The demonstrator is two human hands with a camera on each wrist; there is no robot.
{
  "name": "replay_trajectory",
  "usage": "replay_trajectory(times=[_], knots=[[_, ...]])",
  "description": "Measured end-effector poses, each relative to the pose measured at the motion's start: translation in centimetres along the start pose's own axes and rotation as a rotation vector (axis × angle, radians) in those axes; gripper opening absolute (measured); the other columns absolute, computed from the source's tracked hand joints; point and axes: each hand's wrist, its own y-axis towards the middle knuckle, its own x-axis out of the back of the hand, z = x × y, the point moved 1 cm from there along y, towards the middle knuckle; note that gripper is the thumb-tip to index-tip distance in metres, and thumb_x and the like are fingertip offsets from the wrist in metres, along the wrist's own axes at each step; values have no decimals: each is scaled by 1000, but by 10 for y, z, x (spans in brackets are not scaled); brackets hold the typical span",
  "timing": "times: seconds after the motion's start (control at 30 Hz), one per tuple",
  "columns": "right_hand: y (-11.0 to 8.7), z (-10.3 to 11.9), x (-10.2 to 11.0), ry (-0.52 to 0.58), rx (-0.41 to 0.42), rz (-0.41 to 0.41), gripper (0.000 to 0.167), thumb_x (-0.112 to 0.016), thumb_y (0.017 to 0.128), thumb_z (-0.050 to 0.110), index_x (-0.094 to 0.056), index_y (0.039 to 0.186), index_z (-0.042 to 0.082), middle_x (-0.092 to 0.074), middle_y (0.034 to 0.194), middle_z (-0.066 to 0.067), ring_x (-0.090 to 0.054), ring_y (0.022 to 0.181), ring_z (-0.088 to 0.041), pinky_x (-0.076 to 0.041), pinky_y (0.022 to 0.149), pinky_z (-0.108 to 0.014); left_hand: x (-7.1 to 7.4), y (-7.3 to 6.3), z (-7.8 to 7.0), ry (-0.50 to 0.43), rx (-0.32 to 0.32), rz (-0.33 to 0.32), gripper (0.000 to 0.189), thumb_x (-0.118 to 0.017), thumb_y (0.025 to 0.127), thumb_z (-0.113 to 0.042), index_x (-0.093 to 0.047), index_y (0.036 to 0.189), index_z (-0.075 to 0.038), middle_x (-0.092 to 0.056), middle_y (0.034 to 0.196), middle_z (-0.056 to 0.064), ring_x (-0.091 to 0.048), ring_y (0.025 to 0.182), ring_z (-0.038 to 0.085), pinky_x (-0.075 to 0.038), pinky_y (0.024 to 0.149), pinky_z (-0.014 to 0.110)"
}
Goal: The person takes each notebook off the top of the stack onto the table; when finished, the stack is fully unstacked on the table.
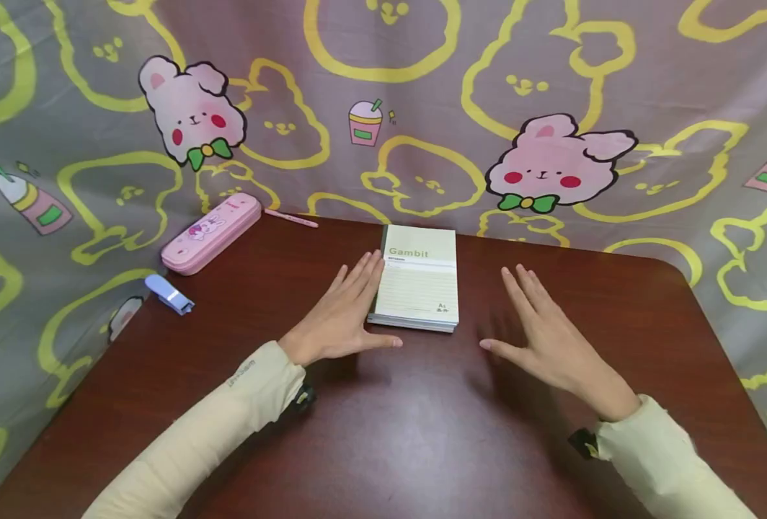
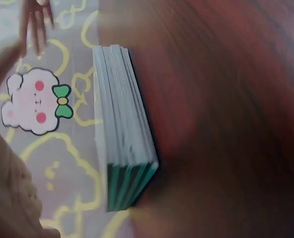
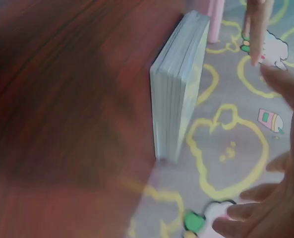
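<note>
from here i have the notebooks [image 1: 420,281] in one pile on the desk [image 1: 383,447]; the cover reads "gambit", but its smaller print is too fine for me to make out. the left hand [image 1: 334,321] is at the left side of the notebooks, fingers straight and grasping nothing, and it hides part of their dark spine; whether the fingertips touch it i cannot tell. the right hand [image 1: 548,346] is apart from the notebooks, on their right, its fingers also straight and holding nothing. both wrist views blur the page edges, so i can't count the notebooks surely, and each view's border cuts off its own hand. well left of the notebooks i see a pink pencil case [image 1: 211,234] and a small blue stapler-like thing [image 1: 169,294], too small to name with certainty. a thin pink pen [image 1: 291,218] lies between the pencil case and the notebooks. behind the notebooks a patterned cloth [image 1: 422,94] closes off the far side.
</note>
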Motion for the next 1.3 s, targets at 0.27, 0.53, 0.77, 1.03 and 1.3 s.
replay_trajectory(times=[0.27,0.53,0.77,1.03,1.3], knots=[[41,3,-63,213,-4,45,101,-73,86,38,-9,154,-1,-25,156,-25,-36,140,-39,-39,107,-54,-41,29,9,-551,257,7,87,-52,98,-43,1,154,-2,0,163,17,-7,151,26,-16,122,43],[53,13,-82,147,147,-103,75,-72,87,15,-31,141,-18,-50,136,-33,-63,109,-37,-54,87,-47,-55,40,3,-588,330,-113,73,-62,94,-22,-21,151,-1,-42,148,19,-46,133,32,-40,108,47],[57,16,-81,97,165,-113,74,-72,87,15,-33,138,-21,-50,135,-35,-62,111,-40,-54,89,-47,-45,44,-4,-621,379,-152,71,-59,95,-27,-25,149,3,-41,148,23,-44,135,33,-39,110,44],[54,15,-84,76,172,-138,74,-75,85,15,-37,134,-24,-53,129,-37,-60,114,-42,-53,90,-47,-30,50,-23,-611,323,-337,57,-59,93,-13,-37,143,5,-55,134,22,-52,127,34,-43,106,44],[54,19,-86,142,130,-138,77,-73,87,17,-31,141,-19,-57,128,-32,-64,110,-36,-55,85,-45,-32,57,-27,-646,523,-464,61,-56,92,-2,-33,149,0,-46,146,20,-43,136,31,-33,115,39]])
